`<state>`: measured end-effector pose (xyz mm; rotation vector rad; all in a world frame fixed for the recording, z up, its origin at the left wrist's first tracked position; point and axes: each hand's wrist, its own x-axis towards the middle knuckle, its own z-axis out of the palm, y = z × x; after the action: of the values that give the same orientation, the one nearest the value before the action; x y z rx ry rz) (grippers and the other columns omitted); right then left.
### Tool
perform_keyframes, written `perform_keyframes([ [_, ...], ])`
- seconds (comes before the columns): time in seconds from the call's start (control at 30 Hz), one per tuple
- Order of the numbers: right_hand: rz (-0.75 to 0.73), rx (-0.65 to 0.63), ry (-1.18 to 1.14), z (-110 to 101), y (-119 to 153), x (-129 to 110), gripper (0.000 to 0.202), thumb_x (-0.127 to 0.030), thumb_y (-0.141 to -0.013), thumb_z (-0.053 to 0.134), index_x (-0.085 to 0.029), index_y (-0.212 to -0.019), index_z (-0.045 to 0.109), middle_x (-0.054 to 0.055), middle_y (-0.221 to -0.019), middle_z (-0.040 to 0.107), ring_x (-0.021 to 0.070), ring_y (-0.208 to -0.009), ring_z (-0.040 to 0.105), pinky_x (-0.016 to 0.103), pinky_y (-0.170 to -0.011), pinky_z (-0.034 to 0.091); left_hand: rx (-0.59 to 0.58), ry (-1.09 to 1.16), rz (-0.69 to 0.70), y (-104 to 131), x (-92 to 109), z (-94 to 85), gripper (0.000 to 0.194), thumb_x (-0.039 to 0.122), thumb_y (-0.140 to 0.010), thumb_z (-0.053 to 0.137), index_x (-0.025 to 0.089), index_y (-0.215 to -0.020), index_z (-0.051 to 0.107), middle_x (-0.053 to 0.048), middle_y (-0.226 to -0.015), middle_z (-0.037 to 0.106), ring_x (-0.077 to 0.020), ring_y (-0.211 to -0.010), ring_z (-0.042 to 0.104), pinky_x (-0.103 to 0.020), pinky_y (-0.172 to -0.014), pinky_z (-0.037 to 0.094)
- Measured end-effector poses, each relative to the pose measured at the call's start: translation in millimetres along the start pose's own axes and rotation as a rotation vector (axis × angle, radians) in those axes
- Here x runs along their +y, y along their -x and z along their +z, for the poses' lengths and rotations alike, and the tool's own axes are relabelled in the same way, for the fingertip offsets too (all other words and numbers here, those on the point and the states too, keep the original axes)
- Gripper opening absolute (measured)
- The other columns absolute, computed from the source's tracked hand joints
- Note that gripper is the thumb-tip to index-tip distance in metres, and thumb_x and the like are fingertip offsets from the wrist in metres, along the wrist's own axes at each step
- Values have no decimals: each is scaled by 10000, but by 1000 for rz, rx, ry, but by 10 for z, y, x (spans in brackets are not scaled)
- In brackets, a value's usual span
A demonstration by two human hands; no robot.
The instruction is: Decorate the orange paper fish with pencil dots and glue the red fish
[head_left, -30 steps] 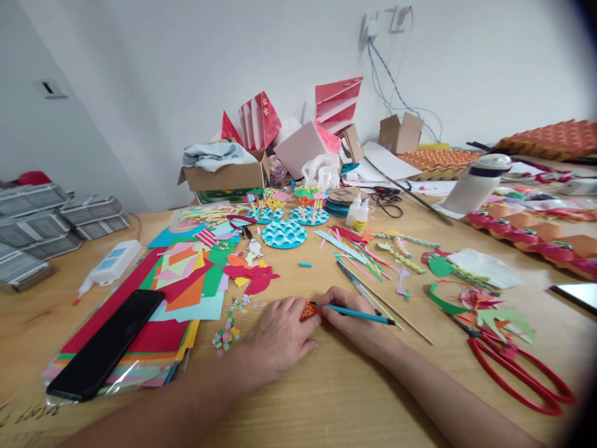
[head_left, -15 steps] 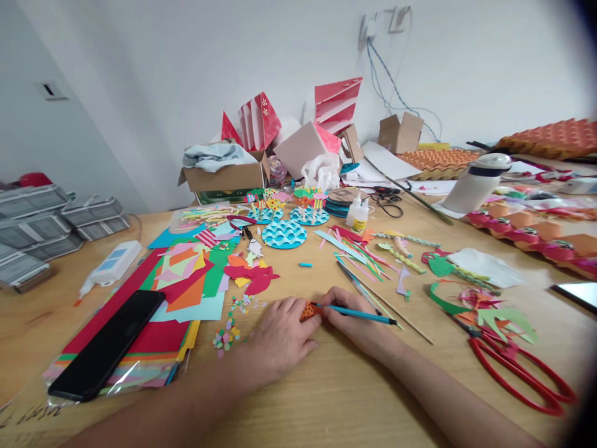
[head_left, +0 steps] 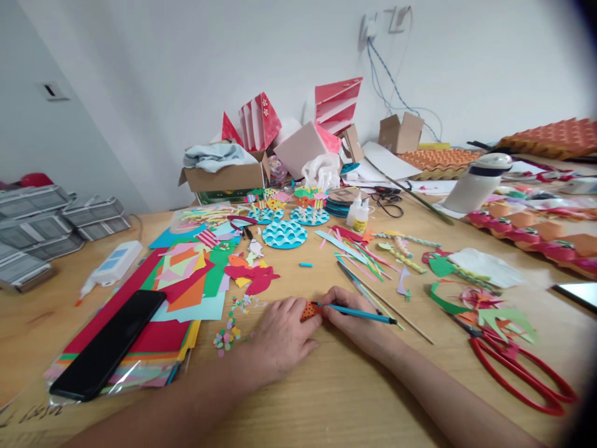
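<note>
My right hand (head_left: 347,314) is closed around a blue felt-tip pen (head_left: 361,313), its tip against a small orange paper piece (head_left: 308,310) with black dots. The paper lies on the table, partly covered by my fingers. My left hand (head_left: 284,330) holds that paper down, fingers bent over its left side and thumb near its lower edge. A small blue pen cap (head_left: 306,265) lies beyond the hands. Tiny coloured paper dots (head_left: 227,336) are scattered left of my left hand, and red paper fish shapes (head_left: 259,278) lie further up.
On the left, a black phone (head_left: 109,345) rests on coloured paper sheets (head_left: 186,336), near a glue gun (head_left: 112,264). Red-handled scissors (head_left: 517,367) and paper scraps are at right. Blue wavy discs (head_left: 284,235), glue bottles (head_left: 359,214) and a cardboard box (head_left: 228,177) stand further back.
Hardly anything differs. Both hands keep their places, with the pen tip still at the dotted orange paper.
</note>
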<state>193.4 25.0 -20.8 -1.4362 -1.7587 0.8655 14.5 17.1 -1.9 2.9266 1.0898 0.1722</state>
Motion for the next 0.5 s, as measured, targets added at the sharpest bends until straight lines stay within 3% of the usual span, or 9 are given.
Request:
perform_keyframes([
  [0.5,57,27,-96,-74,43,-121,58,-174,-646,466,-189,-641,523,-27,-578,544,105,-527,458,214,-484,357,-1,-12,3,3,-6,10,336,351,-829,545,235,-1137,474,-73,-1083,461,-240,-995,428,-380,-815,401],
])
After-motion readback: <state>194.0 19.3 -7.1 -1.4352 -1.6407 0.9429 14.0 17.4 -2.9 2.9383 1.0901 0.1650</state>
